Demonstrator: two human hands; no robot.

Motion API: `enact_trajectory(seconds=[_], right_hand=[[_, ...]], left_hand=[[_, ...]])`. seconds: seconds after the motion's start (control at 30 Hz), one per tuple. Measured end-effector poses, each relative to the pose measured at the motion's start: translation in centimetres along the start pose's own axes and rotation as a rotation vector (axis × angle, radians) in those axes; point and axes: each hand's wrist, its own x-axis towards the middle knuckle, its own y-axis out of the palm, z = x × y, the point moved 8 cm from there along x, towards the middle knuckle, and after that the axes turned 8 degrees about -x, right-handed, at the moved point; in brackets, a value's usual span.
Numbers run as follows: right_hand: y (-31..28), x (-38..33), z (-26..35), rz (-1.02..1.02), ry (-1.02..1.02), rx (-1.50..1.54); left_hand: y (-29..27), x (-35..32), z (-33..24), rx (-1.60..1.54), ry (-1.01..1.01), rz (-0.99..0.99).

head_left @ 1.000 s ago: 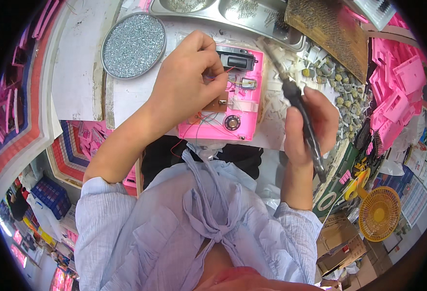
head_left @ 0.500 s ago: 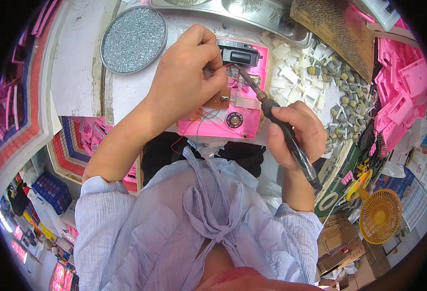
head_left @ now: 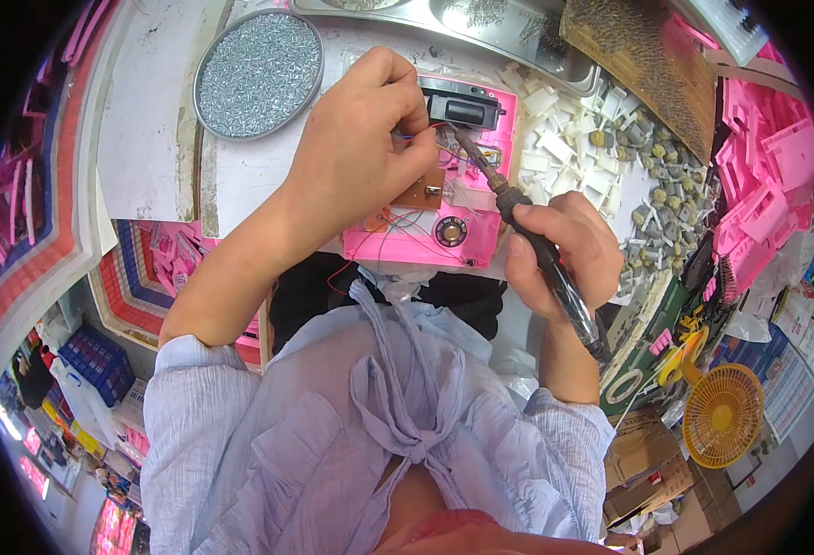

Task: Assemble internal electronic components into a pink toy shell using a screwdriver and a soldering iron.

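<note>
My right hand (head_left: 573, 254) is wrapped round the dark handle of a soldering iron (head_left: 559, 282). Its metal tip reaches up and left to the lower edge of a black rectangular part (head_left: 466, 111). My left hand (head_left: 356, 148) is closed in a pinch on a thin wire (head_left: 439, 126) beside that tip; its fingertips are partly hidden. Beneath both lies an open pink plastic housing (head_left: 379, 248). A brown circuit board (head_left: 419, 196), a round speaker (head_left: 450, 231) and several loose thin wires sit inside it.
A round tray (head_left: 205, 116) of small screws stands at the far left, with metal trays (head_left: 527, 55) at the back. White plastic pieces (head_left: 555, 143), small grey motor-like parts (head_left: 666, 194) and pink plastic parts (head_left: 772, 166) are heaped to the right. A yellow basket (head_left: 723, 416) is lower right.
</note>
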Motion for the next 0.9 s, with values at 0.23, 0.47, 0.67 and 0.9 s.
enact_trajectory(seconds=[0.23,0.47,0.67,0.9], right_hand=[[-0.38,0.09,-0.35,0.001,-0.032,0.018],[-0.49,-0.02,-0.53,0.019,-0.02,0.016],[-0.44,0.1,-0.58,0.03,-0.017,0.009],[-0.31,0.41,-0.66,0.05,0.001,0.013]], left_hand=[[-0.03,-0.02,0.06,-0.003,-0.006,-0.005],[-0.01,0.01,-0.12,0.016,0.016,-0.02],[0.1,-0.15,-0.22,0.031,0.072,-0.027],[0.19,-0.19,-0.19,0.063,0.097,-0.038]])
